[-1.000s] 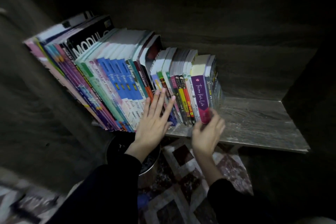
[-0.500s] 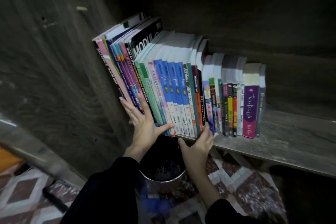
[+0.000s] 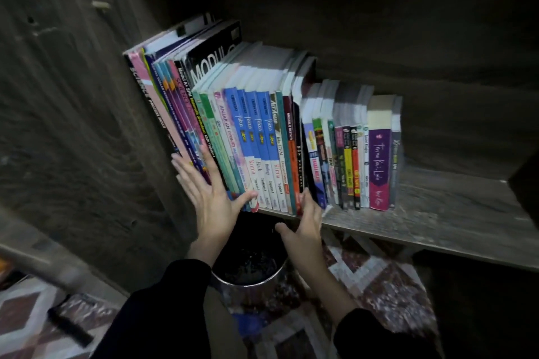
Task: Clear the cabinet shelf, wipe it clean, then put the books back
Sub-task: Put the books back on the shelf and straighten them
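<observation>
The books [image 3: 262, 140] stand on the shelf [image 3: 437, 221], leaning on its side wall [image 3: 87, 125], and I lay the left hand [image 3: 210, 198] and right hand [image 3: 303, 227] flat on their spines, grasping nothing, probably to push them level.

The left grip [image 3: 210, 201] lies flat over the lower spines of the leftmost books [image 3: 163, 114], hiding their bottom ends. The right grip [image 3: 306, 227] covers the foot of a dark spine [image 3: 297, 140] mid-row. Print on the thin spines [image 3: 347, 166] further right is too small to read. The shelf [image 3: 437, 213] runs off the right edge. Below, the person's arms [image 3: 175, 300] hide part of the round bin [image 3: 248, 280], its inside too dark to make out. At lower left a dark object [image 3: 70, 326] on the rug [image 3: 379, 280] is blurred.
</observation>
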